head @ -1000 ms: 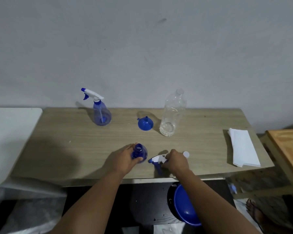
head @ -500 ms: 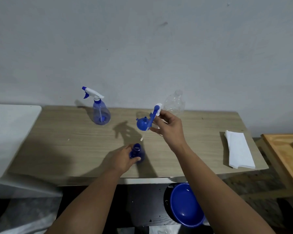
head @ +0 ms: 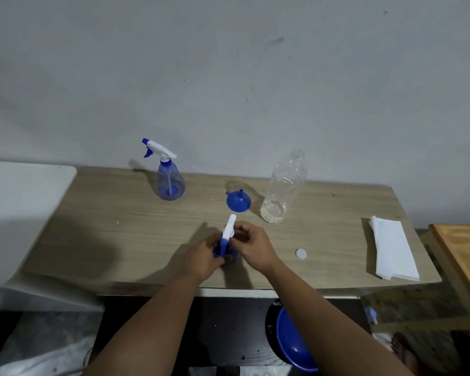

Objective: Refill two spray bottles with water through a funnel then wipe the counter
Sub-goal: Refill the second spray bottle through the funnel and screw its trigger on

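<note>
My left hand point(head: 205, 257) grips a small blue spray bottle point(head: 229, 255) near the front of the wooden counter point(head: 120, 226); the bottle is mostly hidden by my fingers. My right hand point(head: 251, 245) holds the white and blue spray head point(head: 228, 230) right on top of that bottle's neck. A second blue spray bottle point(head: 170, 183), its head on, stands at the back left. A blue funnel point(head: 238, 201) lies mouth-down behind my hands. Beside it stands a clear plastic water bottle point(head: 282, 188), uncapped, with a little water at the bottom.
A white bottle cap point(head: 301, 253) lies right of my hands. A folded white cloth point(head: 394, 251) rests at the counter's right end. Under the front edge sits a blue basin point(head: 293, 343). A white surface point(head: 19, 202) adjoins on the left, a wooden board point(head: 464, 253) on the right.
My right hand lifted the spray head from the counter, raised it toward the funnel, then brought it down onto the bottle held by my left hand.
</note>
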Tool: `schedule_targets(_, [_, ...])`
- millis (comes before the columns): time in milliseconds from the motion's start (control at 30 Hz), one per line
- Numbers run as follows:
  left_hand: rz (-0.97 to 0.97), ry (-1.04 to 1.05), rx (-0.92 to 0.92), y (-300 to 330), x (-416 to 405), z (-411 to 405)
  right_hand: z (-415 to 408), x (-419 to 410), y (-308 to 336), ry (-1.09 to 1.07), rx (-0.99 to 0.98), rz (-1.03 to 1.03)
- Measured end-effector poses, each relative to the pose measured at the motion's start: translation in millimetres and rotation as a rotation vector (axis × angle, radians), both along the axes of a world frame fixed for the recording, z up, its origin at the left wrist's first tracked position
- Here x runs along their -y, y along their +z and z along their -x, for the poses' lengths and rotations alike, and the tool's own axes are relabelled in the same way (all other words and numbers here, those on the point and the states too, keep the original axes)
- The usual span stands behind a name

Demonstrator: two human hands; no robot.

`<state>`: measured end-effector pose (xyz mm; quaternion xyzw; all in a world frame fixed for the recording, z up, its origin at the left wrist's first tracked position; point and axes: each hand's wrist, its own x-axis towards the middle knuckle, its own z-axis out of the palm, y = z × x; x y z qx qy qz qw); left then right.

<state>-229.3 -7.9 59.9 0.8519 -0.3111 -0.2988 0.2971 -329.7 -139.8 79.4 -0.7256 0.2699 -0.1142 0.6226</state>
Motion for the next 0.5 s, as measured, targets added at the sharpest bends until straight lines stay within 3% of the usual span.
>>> schedule_targets(300, [0.009, 0.081, -0.057, -1, -1, 1, 2, -10, -16, -0.040, -0.042, 0.103])
schedule_targets(500, [-0.059, 0.085, -0.035, -3, 1, 2, -1, -18, -20, -0.180, -0.071, 0.128])
